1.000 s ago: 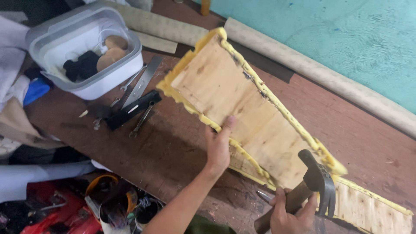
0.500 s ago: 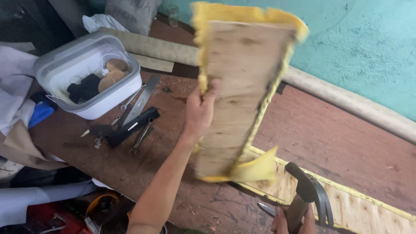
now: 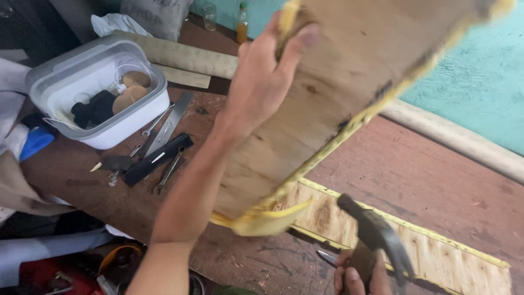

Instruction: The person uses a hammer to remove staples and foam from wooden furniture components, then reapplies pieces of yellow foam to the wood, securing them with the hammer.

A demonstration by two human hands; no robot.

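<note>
Raised plywood panel [image 3: 338,93], edged in torn yellow foam, tilted up off the floor and filling the upper middle of the view. Left hand [image 3: 262,82] clamped on its upper left edge, thumb over the face, fingers hidden behind the board. Lower corner hanging just above a second plywood panel [image 3: 431,246], also yellow-rimmed, lying flat on the reddish-brown floor [image 3: 426,175]. Two such panels in all.

Right hand [image 3: 357,273] at the bottom edge, fist closed round the wooden handle of a claw hammer [image 3: 376,235], dark metal head over the flat panel. Beside that fist, a small metal blade tip [image 3: 326,257], rest of the tool hidden.

Left of the raised board, blocked in part by the forearm: one white plastic tub [image 3: 98,93] with a grey rim, holding two round tan discs and dark lumps. Next to it on the floor, scattered hand tools [image 3: 155,153]: a flat steel strip, a black bar, and about three spanners, exact count unclear.

Far back by the wall: one small orange bottle with a green cap [image 3: 242,23], one clear glass jar [image 3: 209,16], one grey printed sack [image 3: 155,13], lettering too cut off to describe. Two pale boards [image 3: 188,57] lying behind the tub. Teal mat [image 3: 480,87] at upper right, bordered by a pale rolled edge.
</note>
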